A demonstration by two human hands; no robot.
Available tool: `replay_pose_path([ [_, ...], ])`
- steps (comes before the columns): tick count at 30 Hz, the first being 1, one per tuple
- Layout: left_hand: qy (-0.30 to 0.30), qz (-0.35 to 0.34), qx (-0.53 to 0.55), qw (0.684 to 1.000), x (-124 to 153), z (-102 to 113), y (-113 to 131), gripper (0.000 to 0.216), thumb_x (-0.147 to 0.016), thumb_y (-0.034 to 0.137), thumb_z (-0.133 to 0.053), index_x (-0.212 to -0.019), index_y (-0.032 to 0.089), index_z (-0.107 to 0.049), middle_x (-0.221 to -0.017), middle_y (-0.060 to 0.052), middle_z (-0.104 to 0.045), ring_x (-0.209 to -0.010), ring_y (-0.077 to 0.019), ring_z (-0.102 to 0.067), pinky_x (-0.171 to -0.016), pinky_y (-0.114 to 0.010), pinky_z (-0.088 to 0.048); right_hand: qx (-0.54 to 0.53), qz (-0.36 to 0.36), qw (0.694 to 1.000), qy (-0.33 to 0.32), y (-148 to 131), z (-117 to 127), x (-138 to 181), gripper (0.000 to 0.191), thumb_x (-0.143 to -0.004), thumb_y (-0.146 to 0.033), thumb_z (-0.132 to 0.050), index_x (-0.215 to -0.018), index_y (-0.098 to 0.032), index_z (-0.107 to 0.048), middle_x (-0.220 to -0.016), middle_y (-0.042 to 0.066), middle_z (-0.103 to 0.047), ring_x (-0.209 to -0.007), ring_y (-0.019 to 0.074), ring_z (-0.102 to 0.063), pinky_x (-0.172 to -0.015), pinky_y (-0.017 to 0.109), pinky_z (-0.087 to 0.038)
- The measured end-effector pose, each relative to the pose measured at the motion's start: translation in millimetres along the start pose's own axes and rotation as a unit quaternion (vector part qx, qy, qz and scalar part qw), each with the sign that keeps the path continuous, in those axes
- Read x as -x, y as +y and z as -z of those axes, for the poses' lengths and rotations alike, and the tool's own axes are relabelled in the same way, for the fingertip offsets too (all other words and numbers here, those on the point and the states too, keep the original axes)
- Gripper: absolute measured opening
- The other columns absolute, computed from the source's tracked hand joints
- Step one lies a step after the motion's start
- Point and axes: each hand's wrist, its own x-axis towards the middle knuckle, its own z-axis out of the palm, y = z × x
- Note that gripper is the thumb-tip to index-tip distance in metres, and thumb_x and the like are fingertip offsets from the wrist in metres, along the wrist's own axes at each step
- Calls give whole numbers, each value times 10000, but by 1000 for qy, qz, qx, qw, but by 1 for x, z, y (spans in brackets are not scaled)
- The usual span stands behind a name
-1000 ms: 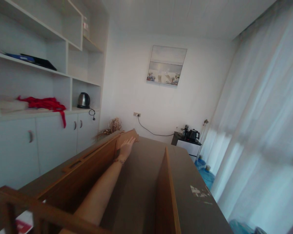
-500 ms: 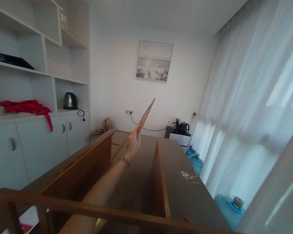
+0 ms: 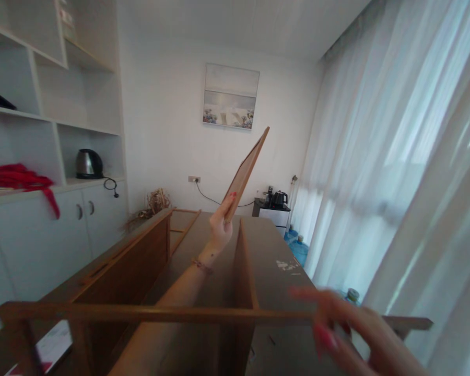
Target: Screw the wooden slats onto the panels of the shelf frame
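Note:
My left hand (image 3: pixel 220 230), with a bracelet on its wrist, reaches out beyond a wooden rail (image 3: pixel 164 313). Its fingers are closed on the lower end of a thin wooden board (image 3: pixel 247 169), which tilts up to the right. Near the right part of the rail is my right hand (image 3: pixel 364 331), slightly blurred. Its fingers are apart and nothing shows between them. The rail belongs to a wooden frame with one brown panel (image 3: pixel 131 269) on the left and another upright panel (image 3: pixel 245 271) in the middle.
The frame rests on a dark table (image 3: pixel 276 240). A slatted wooden piece (image 3: pixel 185 227) lies at its far left. Blue water bottles (image 3: pixel 300 250) stand by the curtain (image 3: pixel 344 172). A kettle (image 3: pixel 89 164) sits on the white cabinet at left. A white printed paper (image 3: pixel 55 344) lies lower left.
My left hand has raised the board, which now reaches higher and further right. My right hand has come into clear view at the lower right. The whole view has turned rightward.

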Motion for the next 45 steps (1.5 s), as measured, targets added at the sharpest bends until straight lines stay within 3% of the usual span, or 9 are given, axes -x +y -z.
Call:
replay_pose_path([
  [4,-37,-99,41,994,-7,3,23,423,-987,229,-387,-1401,238,-472,-1400,-92,-544,-1341,-179,-477,-1143,-390,-399,-105,36,990,88,-48,7,-105,781,-800,-574,-631,-1431,-174,-405,-840,62,-713,-766,215,-654,-734,332,-534],
  [7,-77,-208,49,974,-13,5,29,467,-980,193,-405,-1439,278,-412,-1400,-86,-542,-1395,-200,-400,-1165,-485,-345,-211,26,976,52,-55,-9,-157,764,-779,-565,-656,-1399,-182,-425,-1029,86,-712,-895,220,-665,-811,358,-543],
  [15,-166,-286,-85,940,-28,5,53,498,-983,214,-421,-1465,311,-345,-1415,-43,-534,-1437,-154,-322,-1241,-495,-52,-455,-1,872,180,-46,-23,-166,402,-760,-338,-585,-1142,-221,-550,-1146,68,-681,-1044,208,-647,-872,351,-563],
  [21,-156,-56,-73,983,-14,15,53,471,-959,368,-482,-1416,261,-440,-1543,-92,-351,-1449,-223,-280,-1206,-496,-180,-287,44,907,306,-9,60,-174,434,-768,-262,-528,-1193,-216,-458,-1202,73,-630,-1087,210,-614,-901,381,-537],
  [26,-211,203,35,956,34,30,35,462,-943,445,-453,-1335,208,-512,-1469,-110,-457,-1372,-207,-410,-1173,-437,-292,-96,28,943,316,48,119,-156,409,-726,-226,-596,-1114,-215,-467,-1085,82,-651,-985,235,-631,-906,408,-514],
  [30,-235,286,24,929,77,53,39,428,-924,410,-407,-1247,172,-556,-1274,-127,-620,-1181,-197,-590,-1028,-371,-470,-47,16,956,289,83,134,-138,354,-715,-222,-621,-1056,-217,-524,-1044,74,-654,-975,251,-621,-907,432,-507],
  [36,-270,351,-20,896,118,114,92,348,-838,450,-446,-996,190,-616,-1026,-106,-686,-976,-224,-655,-893,-374,-532,-68,-47,968,236,106,151,-126,266,-705,-176,-648,-965,-165,-592,-965,77,-673,-884,237,-628,-831,448,-522],
  [42,-449,412,-262,748,127,154,157,414,-810,604,-399,-828,258,-626,-733,-41,-682,-672,-237,-659,-611,-333,-463,8,-82,977,197,114,157,-134,273,-701,-163,-667,-967,-139,-610,-890,69,-672,-807,213,-621,-827,452,-504],
  [45,-570,395,-195,694,111,154,194,397,-802,629,-433,-792,303,-659,-785,-31,-714,-709,-229,-671,-629,-313,-447,-12,-137,979,151,121,141,-142,245,-707,-129,-627,-950,-120,-598,-805,66,-671,-702,191,-622,-728,401,-523],
])
